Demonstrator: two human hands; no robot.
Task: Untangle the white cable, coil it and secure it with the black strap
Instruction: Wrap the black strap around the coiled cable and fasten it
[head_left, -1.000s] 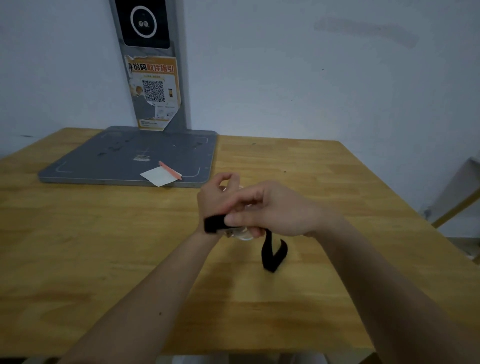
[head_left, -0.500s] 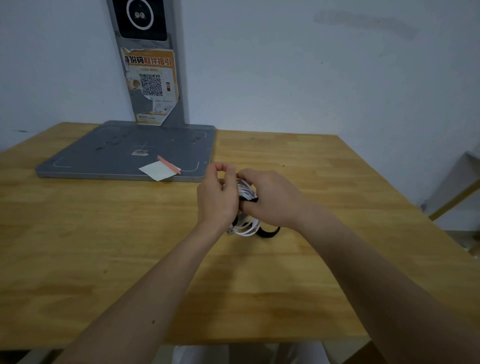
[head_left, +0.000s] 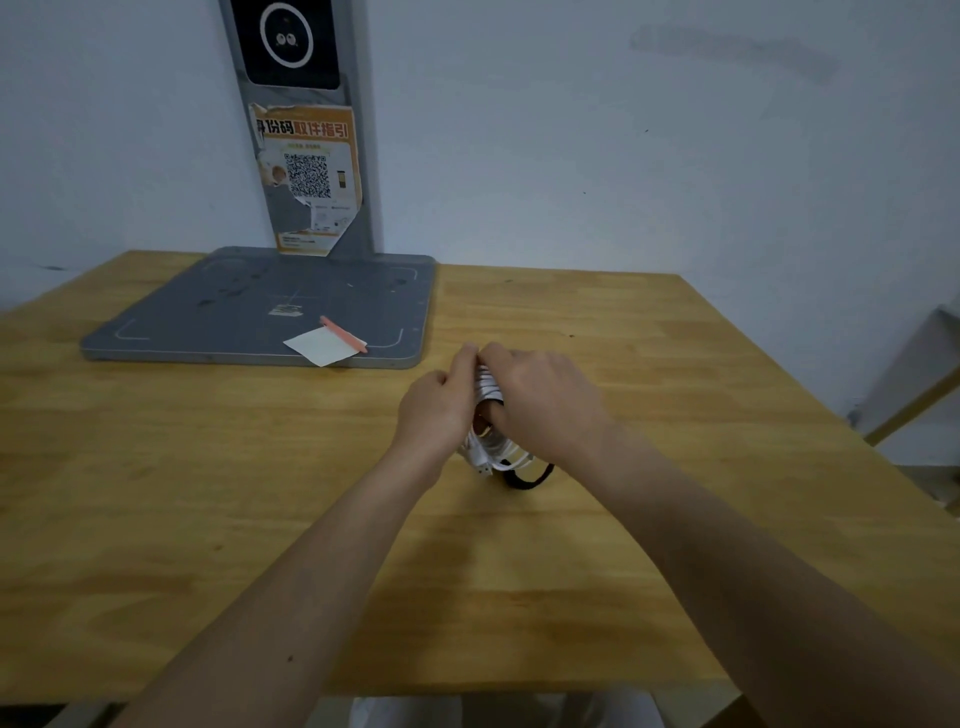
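A coiled white cable (head_left: 488, 451) stands between my two hands above the wooden table (head_left: 208, 493), its USB plug hanging at the bottom. My left hand (head_left: 435, 410) grips the coil's left side, fingers curled. From the right, my right hand (head_left: 543, 402) wraps over the top of the coil, thumb tucked into the loop. A black strap (head_left: 531, 477) shows as a dark loop under the coil, by my right wrist; its upper part is hidden behind my right hand.
A grey flat base (head_left: 249, 317) with an upright post and an orange QR poster (head_left: 307, 176) stands at the back left. A white paper slip (head_left: 321, 347) and a pink pen (head_left: 344, 334) lie on its front edge. The table's right edge runs beside a wall.
The strap's hanging tail has been drawn up and now shows only as a short loop under the coil. Both hands moved closer round the coil and farther from me.
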